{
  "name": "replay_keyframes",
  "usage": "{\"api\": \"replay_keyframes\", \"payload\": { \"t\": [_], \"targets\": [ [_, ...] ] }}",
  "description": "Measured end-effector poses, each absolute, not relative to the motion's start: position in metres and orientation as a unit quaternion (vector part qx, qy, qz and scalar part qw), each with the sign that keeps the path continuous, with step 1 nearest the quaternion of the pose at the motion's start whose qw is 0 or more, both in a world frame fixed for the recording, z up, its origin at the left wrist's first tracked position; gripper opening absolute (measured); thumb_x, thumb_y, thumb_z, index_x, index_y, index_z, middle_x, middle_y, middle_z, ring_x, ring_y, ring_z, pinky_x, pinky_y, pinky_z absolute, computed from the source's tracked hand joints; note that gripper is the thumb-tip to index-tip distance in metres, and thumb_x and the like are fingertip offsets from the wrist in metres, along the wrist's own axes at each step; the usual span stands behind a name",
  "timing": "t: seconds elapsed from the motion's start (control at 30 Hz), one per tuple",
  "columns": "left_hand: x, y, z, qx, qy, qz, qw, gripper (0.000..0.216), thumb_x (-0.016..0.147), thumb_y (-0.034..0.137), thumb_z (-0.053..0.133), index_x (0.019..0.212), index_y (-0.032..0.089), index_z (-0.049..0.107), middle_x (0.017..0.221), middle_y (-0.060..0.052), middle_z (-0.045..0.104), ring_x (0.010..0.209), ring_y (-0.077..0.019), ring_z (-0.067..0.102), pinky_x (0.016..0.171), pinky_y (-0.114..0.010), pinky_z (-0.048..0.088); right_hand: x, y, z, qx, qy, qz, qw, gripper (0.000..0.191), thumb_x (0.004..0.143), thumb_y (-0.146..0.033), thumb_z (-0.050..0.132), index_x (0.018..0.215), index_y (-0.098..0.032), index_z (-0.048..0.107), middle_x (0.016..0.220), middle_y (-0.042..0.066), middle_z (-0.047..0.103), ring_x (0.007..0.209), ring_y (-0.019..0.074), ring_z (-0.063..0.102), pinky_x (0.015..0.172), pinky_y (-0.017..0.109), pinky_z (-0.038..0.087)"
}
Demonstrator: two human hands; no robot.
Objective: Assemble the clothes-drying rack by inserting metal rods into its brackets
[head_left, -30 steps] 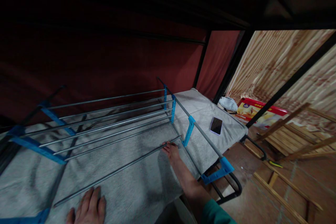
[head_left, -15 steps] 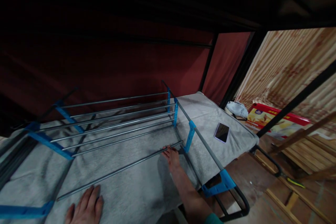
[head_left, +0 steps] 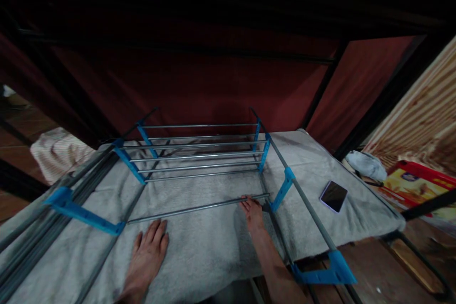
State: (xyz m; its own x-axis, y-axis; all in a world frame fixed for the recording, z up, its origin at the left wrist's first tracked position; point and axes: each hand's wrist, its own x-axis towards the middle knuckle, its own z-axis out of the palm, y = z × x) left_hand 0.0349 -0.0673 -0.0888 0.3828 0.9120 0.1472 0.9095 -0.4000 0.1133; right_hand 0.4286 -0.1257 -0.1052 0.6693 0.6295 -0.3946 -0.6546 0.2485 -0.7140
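A loose grey metal rod lies across the grey blanket. My right hand rests on the rod's right end with its fingers curled over it. My left hand lies flat on the blanket with fingers stretched out, just below the rod's left end. Behind them stands a rack frame with blue plastic brackets and several parallel metal rods.
A phone lies face up on the blanket at the right. A blue side bracket sits at the left, another at the lower right. A red box and white cloth lie beyond the bed. Dark red fabric hangs behind.
The view has swung left, so rack and hands sit more centred. My left hand has come further into view, flat on the blanket. My right hand stays on the rod's right end.
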Motion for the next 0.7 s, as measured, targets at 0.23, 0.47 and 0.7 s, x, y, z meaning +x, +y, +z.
{"api": "replay_keyframes", "payload": {
  "t": [0.23, 0.47, 0.7],
  "targets": [
    [0.039, -0.07, -0.087, 0.825, 0.556, 0.106, 0.012, 0.072, 0.113, 0.037, 0.025, 0.163, 0.006, 0.066, 0.172, -0.024, 0.064, 0.166, -0.0378, 0.055, 0.139, -0.068, 0.039, 0.428, -0.131, -0.099, -0.465, 0.012, 0.401, 0.789, 0.013, 0.083, -0.028, 0.084, 0.083, -0.03, 0.071, 0.089, 0.001, 0.086, 0.094, 0.0258, 0.086, 0.092, 0.042, 0.072],
    [0.037, -0.071, -0.096, 0.83, 0.543, 0.131, 0.009, 0.065, 0.11, 0.033, 0.034, 0.161, 0.011, 0.069, 0.17, -0.023, 0.066, 0.166, -0.0381, 0.056, 0.138, -0.07, 0.041, 0.434, -0.136, -0.085, -0.505, 0.02, 0.422, 0.753, 0.012, 0.084, -0.032, 0.083, 0.086, -0.03, 0.071, 0.098, 0.005, 0.088, 0.112, 0.0291, 0.085, 0.107, 0.049, 0.07],
    [0.042, -0.077, -0.098, 0.813, 0.553, 0.178, 0.017, 0.061, 0.11, 0.035, 0.039, 0.157, 0.014, 0.072, 0.172, -0.025, 0.064, 0.165, -0.0384, 0.057, 0.138, -0.068, 0.042, 0.441, -0.151, -0.097, -0.478, -0.034, 0.416, 0.773, 0.01, 0.082, -0.036, 0.083, 0.087, -0.032, 0.076, 0.113, 0.007, 0.09, 0.131, 0.031, 0.082, 0.123, 0.057, 0.061]
  ]
}}
